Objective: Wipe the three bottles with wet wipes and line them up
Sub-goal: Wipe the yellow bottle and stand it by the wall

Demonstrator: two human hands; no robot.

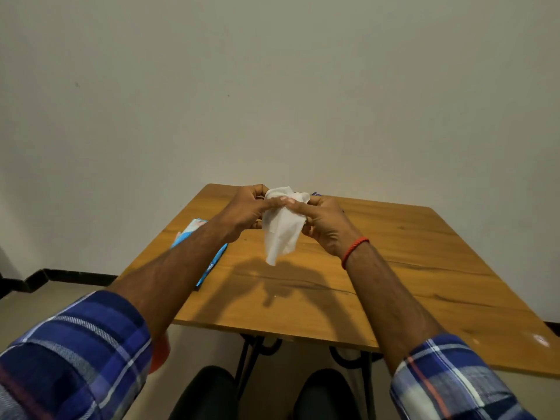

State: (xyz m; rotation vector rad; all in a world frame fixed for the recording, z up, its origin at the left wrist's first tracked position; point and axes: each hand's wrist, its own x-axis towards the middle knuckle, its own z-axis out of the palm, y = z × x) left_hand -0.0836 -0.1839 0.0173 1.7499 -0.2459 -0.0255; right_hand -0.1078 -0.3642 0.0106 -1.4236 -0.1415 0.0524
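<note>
Both my hands are raised above the far half of the wooden table (pixel 378 268), and between them they hold a white wet wipe (pixel 280 234) that hangs crumpled down from my fingers. My left hand (pixel 247 212) pinches its upper left side; my right hand (pixel 322 225) grips its right side. A small purple-blue bit (pixel 316 194) peeks out just behind my right hand; I cannot tell whether it is a bottle. No bottle shows plainly. A blue and white wipes pack (pixel 209 265) lies flat on the table's left side, partly under my left forearm.
The table stands against a plain pale wall and has black metal legs (pixel 251 356). Something orange (pixel 159 353) sits low beside my left sleeve. My knees in dark trousers are under the near table edge.
</note>
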